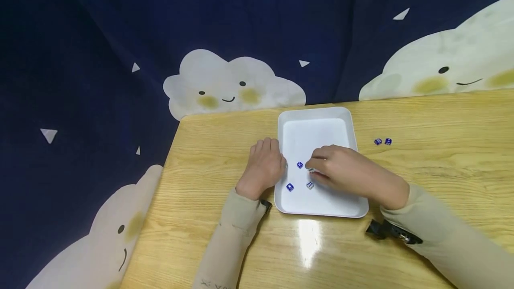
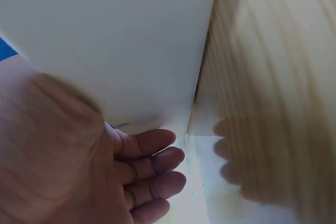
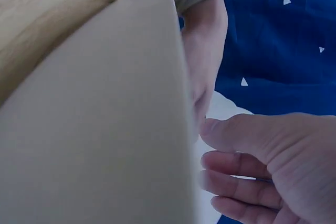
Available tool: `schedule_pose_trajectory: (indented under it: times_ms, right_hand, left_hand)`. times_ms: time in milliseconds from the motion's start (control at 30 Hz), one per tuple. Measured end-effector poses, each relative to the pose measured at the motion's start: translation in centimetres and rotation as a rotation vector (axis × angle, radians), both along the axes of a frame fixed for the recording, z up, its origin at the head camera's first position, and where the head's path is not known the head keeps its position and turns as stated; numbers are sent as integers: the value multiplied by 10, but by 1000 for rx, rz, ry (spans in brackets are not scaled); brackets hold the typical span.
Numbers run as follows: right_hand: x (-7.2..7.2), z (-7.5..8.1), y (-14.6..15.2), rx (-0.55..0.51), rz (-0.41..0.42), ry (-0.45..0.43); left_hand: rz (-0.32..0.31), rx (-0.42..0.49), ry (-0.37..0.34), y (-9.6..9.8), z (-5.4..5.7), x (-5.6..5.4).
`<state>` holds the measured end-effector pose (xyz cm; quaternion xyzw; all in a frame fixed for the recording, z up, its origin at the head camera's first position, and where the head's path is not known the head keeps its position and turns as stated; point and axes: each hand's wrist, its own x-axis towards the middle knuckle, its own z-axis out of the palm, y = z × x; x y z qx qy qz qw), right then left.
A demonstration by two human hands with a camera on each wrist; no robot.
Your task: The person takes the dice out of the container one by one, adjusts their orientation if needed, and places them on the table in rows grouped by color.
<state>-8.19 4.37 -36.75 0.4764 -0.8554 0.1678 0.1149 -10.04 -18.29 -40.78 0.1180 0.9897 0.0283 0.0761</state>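
A shallow white tray (image 1: 317, 137) lies on the wooden table. My left hand (image 1: 266, 164) holds its left side, the thumb over the rim and the fingers curled along the outer wall, as the left wrist view shows. Inside the tray my right hand (image 1: 341, 168) pinches a white die (image 1: 310, 170) between thumb and fingertips, which mostly cover it. Close by lie a blue die (image 1: 300, 164) and, nearer me, a white die (image 1: 309, 185) and another blue die (image 1: 290, 187). In the right wrist view the tray wall hides what the fingertips hold.
Two blue dice (image 1: 383, 141) sit side by side on the table (image 1: 441, 146) right of the tray. Behind the table hangs a dark blue curtain (image 1: 241, 12) with white clouds and triangles. A black wrist device (image 1: 395, 232) is strapped by my right sleeve.
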Motion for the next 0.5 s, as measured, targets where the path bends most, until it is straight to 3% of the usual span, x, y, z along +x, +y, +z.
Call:
schedule_pose_trajectory:
  times_ms: [500]
  right_hand:
    - [-1, -15, -31, 57, 108, -2]
  left_hand:
    - [-31, 26, 53, -2, -1, 1]
